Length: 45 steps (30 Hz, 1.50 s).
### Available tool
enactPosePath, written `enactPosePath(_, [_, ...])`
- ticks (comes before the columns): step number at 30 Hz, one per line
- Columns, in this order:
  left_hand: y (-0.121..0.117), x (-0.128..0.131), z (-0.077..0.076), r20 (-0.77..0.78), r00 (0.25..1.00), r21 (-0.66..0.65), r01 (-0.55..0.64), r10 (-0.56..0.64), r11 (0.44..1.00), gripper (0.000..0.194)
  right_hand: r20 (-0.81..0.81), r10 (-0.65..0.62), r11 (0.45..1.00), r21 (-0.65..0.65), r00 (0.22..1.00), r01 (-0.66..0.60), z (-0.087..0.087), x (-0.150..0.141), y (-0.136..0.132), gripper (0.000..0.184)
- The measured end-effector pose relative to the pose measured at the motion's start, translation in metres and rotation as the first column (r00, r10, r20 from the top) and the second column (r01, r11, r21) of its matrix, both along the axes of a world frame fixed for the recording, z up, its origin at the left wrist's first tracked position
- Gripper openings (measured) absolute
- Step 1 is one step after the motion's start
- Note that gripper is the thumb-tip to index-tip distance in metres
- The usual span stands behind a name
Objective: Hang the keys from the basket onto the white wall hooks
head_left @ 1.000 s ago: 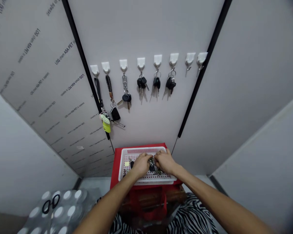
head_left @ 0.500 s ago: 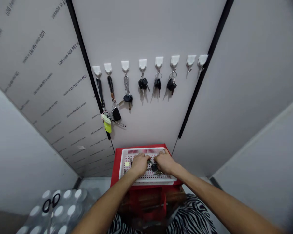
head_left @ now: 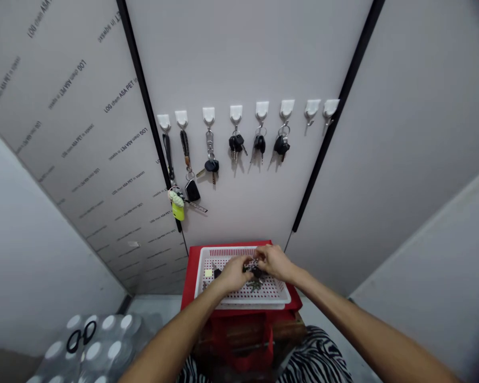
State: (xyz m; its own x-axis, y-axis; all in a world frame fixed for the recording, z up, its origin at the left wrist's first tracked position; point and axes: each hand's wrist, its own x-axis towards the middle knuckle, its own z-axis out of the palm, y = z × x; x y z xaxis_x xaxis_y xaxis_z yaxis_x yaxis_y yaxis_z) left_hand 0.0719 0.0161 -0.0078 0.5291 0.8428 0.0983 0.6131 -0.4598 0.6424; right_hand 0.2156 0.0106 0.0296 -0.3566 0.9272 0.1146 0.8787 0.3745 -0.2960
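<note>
A white perforated plastic basket (head_left: 245, 306) sits in front of me, with both my hands inside it. My left hand (head_left: 234, 273) curls its fingers and thumb round the left side of a bunch of keys (head_left: 257, 272) with dark heads. From the right, my right hand (head_left: 277, 262) pinches the upper part of the same bunch; its fingertips are partly hidden. Just below lie some metal keys (head_left: 254, 286) on the basket floor. Left of my left hand are a black-headed key (head_left: 217, 272) and a small pale yellow block (head_left: 208, 273).
On the wall ahead, white hooks (head_left: 236, 113) form a row. Several carry keys, among them a black key fob (head_left: 192, 190) and a lime-green tag (head_left: 178, 211); the two rightmost carry nothing. Black-handled scissors (head_left: 82, 336) lie on wrapped bottles (head_left: 93, 351) at lower left.
My hands have moved closer together round the bunch of keys, the right one shifting its grip near the top. The view has tipped slightly, so the wall hooks appear lower.
</note>
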Motion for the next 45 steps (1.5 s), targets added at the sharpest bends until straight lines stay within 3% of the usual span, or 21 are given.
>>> enactPosePath(4, [0.009,0.01,0.007,0.222,0.975,-0.162,0.033,0.004,0.986,0.025,-0.269,-0.003,1.0,0.024,0.963,0.01,0.016,0.008,0.002,0.02])
enactPosePath(8, [0.021,0.023,0.033,0.371,0.927,-0.164,0.003,0.058,0.986,0.024,-0.42,0.001,0.998,0.057,0.907,0.026,0.038,0.019,0.006,0.016])
enactPosePath(11, [0.03,0.035,0.068,0.436,0.899,-0.114,-0.001,0.051,0.994,0.025,-0.493,0.017,0.988,0.145,0.87,0.062,0.068,0.031,0.013,0.013])
enactPosePath(15, [0.037,0.055,0.133,0.497,0.867,0.05,-0.065,0.032,0.997,0.028,-0.601,0.041,0.94,0.294,0.798,0.174,0.127,0.044,0.027,0.008])
enactPosePath(19, [0.042,0.072,0.196,0.527,0.85,0.18,-0.13,0.015,0.975,0.036,-0.731,0.094,0.87,0.39,0.676,0.301,0.185,0.052,0.041,0.008])
enactPosePath(22, [0.049,0.085,0.227,0.518,0.855,0.234,-0.123,-0.016,0.964,0.041,-0.784,0.126,0.818,0.429,0.608,0.383,0.212,0.058,0.053,0.007])
enactPosePath(25, [0.054,0.097,0.243,0.498,0.866,0.256,-0.102,-0.041,0.961,0.043,-0.792,0.119,0.75,0.467,0.599,0.468,0.226,0.067,0.066,0.007])
enactPosePath(29, [0.056,0.112,0.254,0.454,0.889,0.308,-0.095,-0.059,0.947,0.04,-0.762,0.044,0.634,0.521,0.646,0.572,0.237,0.075,0.076,0.009])
enactPosePath(34, [0.06,0.121,0.256,0.413,0.908,0.325,-0.076,-0.07,0.943,0.04,-0.721,-0.079,0.527,0.556,0.688,0.643,0.244,0.076,0.076,0.014])
enactPosePath(36, [0.061,0.121,0.253,0.408,0.911,0.311,-0.073,-0.063,0.948,0.042,-0.712,-0.119,0.503,0.558,0.692,0.66,0.244,0.077,0.077,0.015])
enactPosePath(38, [0.06,0.118,0.248,0.401,0.914,0.299,-0.076,-0.053,0.951,0.041,-0.696,-0.159,0.519,0.545,0.7,0.659,0.241,0.079,0.079,0.014])
enactPosePath(42, [0.051,0.097,0.221,0.361,0.932,0.267,-0.091,-0.012,0.959,0.037,-0.646,-0.207,0.568,0.532,0.735,0.628,0.231,0.082,0.077,0.017])
enactPosePath(45, [0.039,0.058,0.179,0.255,0.967,0.211,-0.066,0.011,0.975,0.037,-0.636,-0.209,0.478,0.597,0.743,0.645,0.205,0.079,0.064,0.022])
